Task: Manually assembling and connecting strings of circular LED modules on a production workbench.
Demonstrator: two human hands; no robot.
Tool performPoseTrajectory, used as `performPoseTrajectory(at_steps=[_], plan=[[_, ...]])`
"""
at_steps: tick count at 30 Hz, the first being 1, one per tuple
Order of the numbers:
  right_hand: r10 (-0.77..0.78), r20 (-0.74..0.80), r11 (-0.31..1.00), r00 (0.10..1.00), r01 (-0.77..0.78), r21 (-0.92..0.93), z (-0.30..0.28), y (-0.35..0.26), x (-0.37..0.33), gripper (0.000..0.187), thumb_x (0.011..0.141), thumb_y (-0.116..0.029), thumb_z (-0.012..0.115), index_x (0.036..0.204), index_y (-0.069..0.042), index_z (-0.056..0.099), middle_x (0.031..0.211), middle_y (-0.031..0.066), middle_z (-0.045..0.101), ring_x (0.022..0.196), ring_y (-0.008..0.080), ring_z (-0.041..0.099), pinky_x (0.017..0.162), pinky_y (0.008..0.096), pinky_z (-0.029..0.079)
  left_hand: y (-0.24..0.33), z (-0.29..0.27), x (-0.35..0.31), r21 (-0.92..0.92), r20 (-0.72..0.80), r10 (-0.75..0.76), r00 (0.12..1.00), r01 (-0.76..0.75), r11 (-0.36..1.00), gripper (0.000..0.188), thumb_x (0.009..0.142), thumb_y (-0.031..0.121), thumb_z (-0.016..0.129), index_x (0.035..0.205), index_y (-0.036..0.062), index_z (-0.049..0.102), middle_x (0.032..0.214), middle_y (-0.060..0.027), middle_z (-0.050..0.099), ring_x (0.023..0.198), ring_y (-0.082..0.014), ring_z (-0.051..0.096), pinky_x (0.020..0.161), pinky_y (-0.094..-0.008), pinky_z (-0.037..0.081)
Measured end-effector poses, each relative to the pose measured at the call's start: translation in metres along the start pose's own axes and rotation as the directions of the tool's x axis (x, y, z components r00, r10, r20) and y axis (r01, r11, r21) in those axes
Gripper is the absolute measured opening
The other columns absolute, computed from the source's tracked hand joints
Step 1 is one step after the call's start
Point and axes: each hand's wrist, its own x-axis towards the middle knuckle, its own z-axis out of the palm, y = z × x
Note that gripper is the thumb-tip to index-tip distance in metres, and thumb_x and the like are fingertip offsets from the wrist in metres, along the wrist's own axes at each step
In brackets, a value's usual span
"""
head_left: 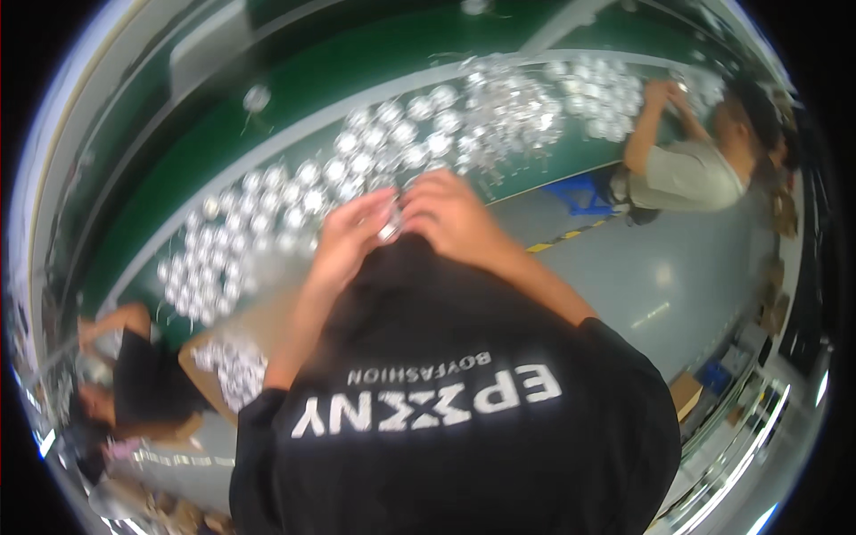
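1. Steady the silvery piece (390,225) between left hand (357,223) and right hand (439,212), both with fingers curled in on it, just in front of the black shirt (455,473).
2. Pinch lightly; probably easy to dent. Cannot tell exact fingertip contact through blur.
3. Turn with fingertips, wrists quiet.
4. Avoid brushing the silvery balls (361,163) crowding the bench (571,160).

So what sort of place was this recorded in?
Probably a factory assembly line: a long green work surface carries many small, round, silvery pieces, and co-workers in a pale short-sleeved shirt and a black top are placed along its edge.
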Motion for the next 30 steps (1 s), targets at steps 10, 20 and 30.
performPoseTrajectory(at_steps=[10, 20, 30], plan=[[0.250, 0.035, 0.968, 0.968, -0.249, -0.013, 0.028, -0.001, -0.007, 0.008, 0.084, -0.005, 0.067, 0.089, -0.003, 0.072, 0.084, 0.0092, 0.070, 0.073, 0.0255, 0.060, 0.067, 0.0335, 0.049, -0.006, -0.009, -0.001, -0.387, 0.107, -0.025, 0.994, 0.065, 0.920, 0.032, 0.100, 0.006, 0.062, 0.131, -0.0005, 0.062, 0.105, -0.0082, 0.067, 0.098, -0.0292, 0.072, 0.087, -0.0300, 0.060], [0.535, 0.152, 0.798, 0.831, -0.557, 0.233, 0.025, -0.014, -0.004, 0.017, 0.088, -0.009, 0.064, 0.097, 0.002, 0.073, 0.082, 0.0092, 0.069, 0.066, 0.0206, 0.057, 0.064, 0.0328, 0.047, -0.015, -0.020, 0.002, 0.000, -0.103, -0.001, 0.995, 0.001, 1.000, 0.033, 0.101, 0.007, 0.061, 0.133, -0.0014, 0.060, 0.114, -0.0129, 0.067, 0.098, -0.0264, 0.072, 0.087, -0.0303, 0.062], [0.403, 0.166, 0.906, 0.900, -0.419, 0.069, 0.038, 0.017, -0.035, 0.014, 0.090, -0.015, 0.065, 0.094, -0.005, 0.074, 0.085, 0.0072, 0.069, 0.068, 0.0263, 0.060, 0.064, 0.0362, 0.048, -0.037, -0.017, 0.001, -0.018, -0.134, -0.148, 0.980, 0.147, 0.989, 0.034, 0.099, 0.012, 0.064, 0.130, -0.0032, 0.062, 0.120, -0.0160, 0.068, 0.096, -0.0216, 0.073, 0.084, -0.0264, 0.062]])
